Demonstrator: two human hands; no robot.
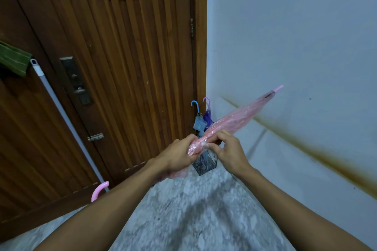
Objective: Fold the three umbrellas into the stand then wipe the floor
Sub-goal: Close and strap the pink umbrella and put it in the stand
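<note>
A closed pink umbrella lies slanted across the view, its tip up toward the right wall and its pink hooked handle low at the left behind my forearm. My left hand grips its rolled canopy near the middle. My right hand pinches the canopy right beside it. Behind my hands a black wire stand sits in the corner by the door. A blue umbrella and a purple umbrella stand upright in it, handles up.
A brown wooden door fills the left. A white mop pole with a green cloth leans against it. The white wall with a brown stained band runs along the right. The floor is grey marbled stone.
</note>
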